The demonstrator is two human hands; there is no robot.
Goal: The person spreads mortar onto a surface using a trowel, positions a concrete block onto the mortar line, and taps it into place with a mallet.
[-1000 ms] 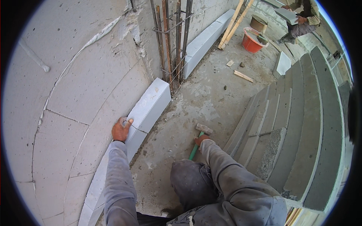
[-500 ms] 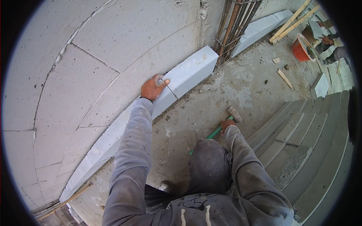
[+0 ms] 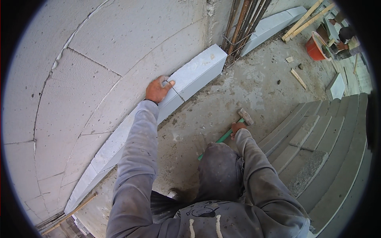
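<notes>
A row of pale aerated-concrete blocks [image 3: 198, 70] runs along the foot of the block wall [image 3: 95, 75]. My left hand [image 3: 158, 89] lies over the row beside a joint between two blocks, its thumb on top and its other fingers curled toward the wall, partly hidden. It appears to grip the block's edge there. Low over the floor, my right hand [image 3: 237, 128] is wrapped round the green handle of a hammer [image 3: 245, 116], close under the dusty head. The handle slopes down left, its far end beside my knee.
Rusty rebar [image 3: 243, 27] stands upright past the row's end. At right lie stacked grey blocks [image 3: 317, 137]. Farther off are an orange bucket [image 3: 314, 48], timber strips [image 3: 305, 23], a loose block [image 3: 335, 87] and a wood scrap [image 3: 298, 78]. Another person's hands [image 3: 341, 46] work beside the bucket.
The whole view has shifted slightly. My left hand stays at the same joint and my right hand still holds the hammer. The other person beside the bucket has moved.
</notes>
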